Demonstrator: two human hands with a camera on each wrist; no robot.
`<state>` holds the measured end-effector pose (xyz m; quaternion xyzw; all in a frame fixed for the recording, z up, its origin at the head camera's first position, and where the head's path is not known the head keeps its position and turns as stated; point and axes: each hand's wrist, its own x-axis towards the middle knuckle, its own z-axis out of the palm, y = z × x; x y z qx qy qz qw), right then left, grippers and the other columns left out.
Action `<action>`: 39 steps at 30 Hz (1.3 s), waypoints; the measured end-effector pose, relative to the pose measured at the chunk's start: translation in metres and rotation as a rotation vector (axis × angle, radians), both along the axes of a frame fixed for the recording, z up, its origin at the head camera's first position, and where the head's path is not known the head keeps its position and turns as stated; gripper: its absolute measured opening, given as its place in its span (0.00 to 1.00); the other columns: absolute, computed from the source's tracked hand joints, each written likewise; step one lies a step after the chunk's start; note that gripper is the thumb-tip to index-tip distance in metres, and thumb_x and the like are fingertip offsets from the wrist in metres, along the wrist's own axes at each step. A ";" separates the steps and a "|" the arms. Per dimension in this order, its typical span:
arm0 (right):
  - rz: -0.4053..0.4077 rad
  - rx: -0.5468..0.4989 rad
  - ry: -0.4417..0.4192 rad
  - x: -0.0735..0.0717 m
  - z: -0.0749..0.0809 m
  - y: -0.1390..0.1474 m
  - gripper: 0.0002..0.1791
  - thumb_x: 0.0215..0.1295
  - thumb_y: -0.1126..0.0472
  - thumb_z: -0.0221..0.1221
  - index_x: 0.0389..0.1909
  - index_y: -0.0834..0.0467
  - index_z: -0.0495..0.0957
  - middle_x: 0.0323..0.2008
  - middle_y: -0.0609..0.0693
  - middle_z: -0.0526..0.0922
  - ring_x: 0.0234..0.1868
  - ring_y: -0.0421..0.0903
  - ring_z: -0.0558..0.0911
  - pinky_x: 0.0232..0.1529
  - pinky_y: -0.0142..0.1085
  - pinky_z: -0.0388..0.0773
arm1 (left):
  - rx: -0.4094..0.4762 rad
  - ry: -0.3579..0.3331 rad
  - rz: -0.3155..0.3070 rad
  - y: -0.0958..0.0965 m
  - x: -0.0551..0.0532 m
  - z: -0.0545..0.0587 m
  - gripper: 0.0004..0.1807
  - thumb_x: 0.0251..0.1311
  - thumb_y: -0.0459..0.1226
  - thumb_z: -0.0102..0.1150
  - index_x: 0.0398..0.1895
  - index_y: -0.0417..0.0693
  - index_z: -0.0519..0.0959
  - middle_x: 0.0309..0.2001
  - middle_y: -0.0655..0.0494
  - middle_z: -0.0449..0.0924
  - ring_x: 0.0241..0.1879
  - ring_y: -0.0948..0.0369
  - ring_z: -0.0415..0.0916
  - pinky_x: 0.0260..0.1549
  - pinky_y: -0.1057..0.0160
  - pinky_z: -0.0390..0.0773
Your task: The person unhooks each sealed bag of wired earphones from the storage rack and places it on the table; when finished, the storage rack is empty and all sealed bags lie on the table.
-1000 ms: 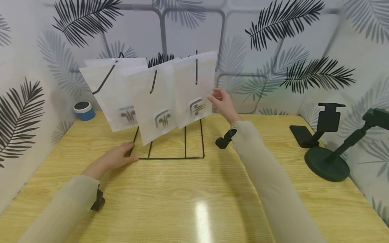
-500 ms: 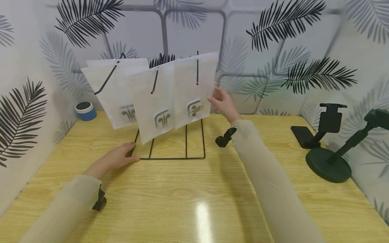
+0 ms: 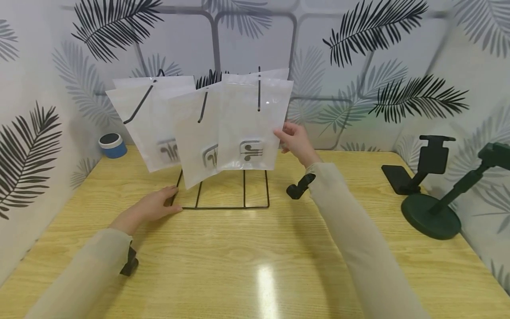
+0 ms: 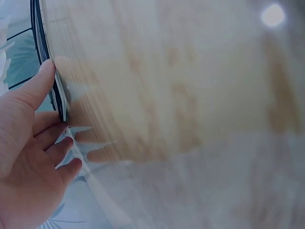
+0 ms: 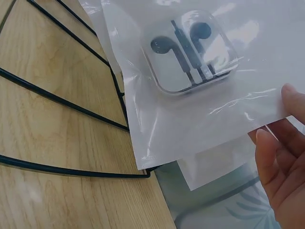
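In the head view, several white plastic bags hang from the black hooks of a wire display rack. My right hand pinches the right edge of the frontmost right bag. Through that bag show wired earphones in a clear square case, plain in the right wrist view. Another bag hangs behind it, mostly covered. My left hand holds the front left corner of the rack's base, thumb and fingers on either side of the black wire in the left wrist view.
A blue jar with a dark lid stands at the back left of the wooden table. At the right are a dark phone stand and a flat black object. A patterned wall rises behind the rack.
The frontmost right bag has swung straighter and parted from the bag behind it. My right hand has shifted slightly right and down. The left hand has kept its place on the rack.
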<state>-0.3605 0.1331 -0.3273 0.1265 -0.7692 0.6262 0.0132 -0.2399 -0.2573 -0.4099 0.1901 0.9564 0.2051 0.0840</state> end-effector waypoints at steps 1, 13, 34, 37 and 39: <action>0.006 -0.012 0.003 0.002 0.000 0.000 0.16 0.65 0.57 0.57 0.47 0.64 0.76 0.38 0.54 0.81 0.31 0.45 0.80 0.20 0.33 0.76 | 0.001 -0.003 -0.002 0.000 0.000 0.001 0.40 0.61 0.47 0.56 0.64 0.25 0.56 0.64 0.27 0.52 0.62 0.35 0.51 0.58 0.41 0.55; -0.075 -0.134 0.083 0.025 -0.001 0.003 0.14 0.63 0.59 0.58 0.43 0.67 0.78 0.32 0.55 0.79 0.26 0.44 0.79 0.29 0.33 0.80 | -0.029 -0.004 0.010 0.005 0.002 0.009 0.40 0.61 0.47 0.56 0.64 0.25 0.56 0.63 0.26 0.52 0.62 0.34 0.51 0.58 0.40 0.55; -0.024 -0.021 0.229 0.077 0.010 0.020 0.14 0.63 0.62 0.58 0.39 0.73 0.78 0.29 0.54 0.82 0.22 0.42 0.79 0.29 0.35 0.81 | -0.047 0.004 0.023 0.004 0.002 0.004 0.39 0.61 0.48 0.56 0.64 0.26 0.57 0.63 0.27 0.54 0.61 0.34 0.53 0.57 0.40 0.56; -0.022 0.003 0.242 0.085 0.011 0.023 0.14 0.63 0.63 0.58 0.38 0.72 0.78 0.29 0.57 0.82 0.22 0.42 0.79 0.28 0.35 0.81 | -0.049 0.012 0.019 0.004 0.002 0.004 0.39 0.61 0.47 0.56 0.64 0.25 0.58 0.63 0.27 0.54 0.61 0.34 0.53 0.57 0.40 0.56; -0.024 0.022 0.251 0.090 0.013 0.024 0.13 0.63 0.62 0.58 0.36 0.72 0.79 0.29 0.58 0.82 0.22 0.42 0.79 0.28 0.35 0.81 | -0.048 0.016 0.014 0.004 0.002 0.003 0.39 0.61 0.47 0.56 0.63 0.25 0.58 0.63 0.27 0.54 0.61 0.34 0.53 0.57 0.40 0.56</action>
